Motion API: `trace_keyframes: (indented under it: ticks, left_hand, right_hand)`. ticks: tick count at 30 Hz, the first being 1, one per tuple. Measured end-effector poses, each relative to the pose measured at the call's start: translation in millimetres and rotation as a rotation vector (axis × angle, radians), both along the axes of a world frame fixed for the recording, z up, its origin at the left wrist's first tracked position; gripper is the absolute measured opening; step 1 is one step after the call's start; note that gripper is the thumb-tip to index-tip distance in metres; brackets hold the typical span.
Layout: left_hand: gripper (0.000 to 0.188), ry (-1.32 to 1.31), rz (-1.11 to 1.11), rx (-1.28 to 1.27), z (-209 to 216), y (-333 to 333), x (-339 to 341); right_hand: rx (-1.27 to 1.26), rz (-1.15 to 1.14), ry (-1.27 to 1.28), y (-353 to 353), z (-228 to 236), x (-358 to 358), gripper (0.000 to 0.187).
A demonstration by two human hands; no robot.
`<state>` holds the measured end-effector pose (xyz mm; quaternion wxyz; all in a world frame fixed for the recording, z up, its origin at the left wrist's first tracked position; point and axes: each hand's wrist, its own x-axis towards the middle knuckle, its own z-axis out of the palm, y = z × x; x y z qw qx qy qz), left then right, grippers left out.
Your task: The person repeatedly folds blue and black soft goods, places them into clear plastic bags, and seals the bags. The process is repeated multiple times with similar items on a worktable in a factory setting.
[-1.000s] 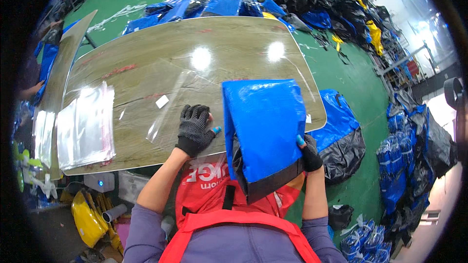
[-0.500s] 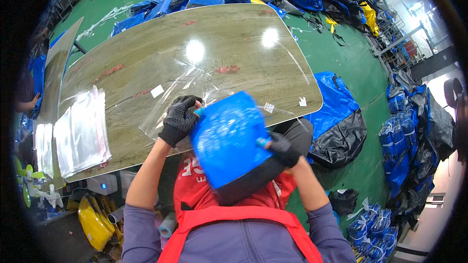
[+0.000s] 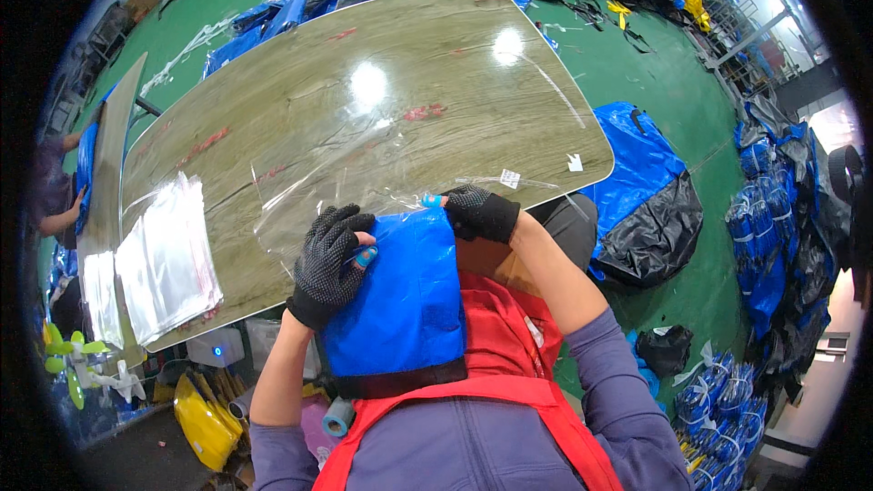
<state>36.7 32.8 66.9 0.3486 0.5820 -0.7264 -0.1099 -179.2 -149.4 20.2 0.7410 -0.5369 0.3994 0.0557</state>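
Observation:
A folded piece of blue tarp fabric (image 3: 396, 300) with a black lower edge lies over my lap, against the near edge of the table. My left hand (image 3: 329, 259), in a black dotted glove with thumb tip bare, grips its upper left side. At its upper right corner, my right hand (image 3: 482, 214), gloved the same way, pinches the edge; blue tape wraps a fingertip. Just beyond, a clear plastic bag (image 3: 309, 205) lies flat on the wood-patterned table (image 3: 473, 109), its near end meeting the fabric's top edge.
Stacked clear bags (image 3: 168, 250) sit at the table's left. On the green floor to the right lies a blue-and-black bag (image 3: 646, 191); bundled blue pieces (image 3: 723, 418) stand nearer. A small green fan (image 3: 73, 355) is at lower left. A co-worker's hand (image 3: 64, 218) shows far left.
The blue fabric has come down and left toward my body and straightened. My right hand has moved from its lower right side up to its top right corner.

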Motion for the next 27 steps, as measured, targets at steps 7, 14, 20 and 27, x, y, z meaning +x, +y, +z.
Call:
trace_keyframes:
  ticks: [7, 14, 20, 27]
  left_hand:
    - [0.044, -0.24, 0.25, 0.123, -8.9, 26.6, -3.3]
    - [0.065, 0.76, 0.674, 0.036, -63.8, 39.4, 16.5]
    - [0.067, 1.055, 0.592, 0.348, -56.6, 72.1, 22.9]
    - [0.046, 1.245, 0.577, 0.57, -42.4, 85.3, -21.0]
  right_hand:
    - [0.078, -0.365, -0.448, 43.4, 13.1, -27.2, 0.045]
    - [-0.512, -0.386, -0.296, 52.0, -11.1, -23.6, 0.033]
    - [-1.074, -0.351, -0.11, 114.3, -34.0, -31.8, 0.023]
    - [-0.703, -0.511, -0.405, 112.6, -19.4, -83.1, 0.018]
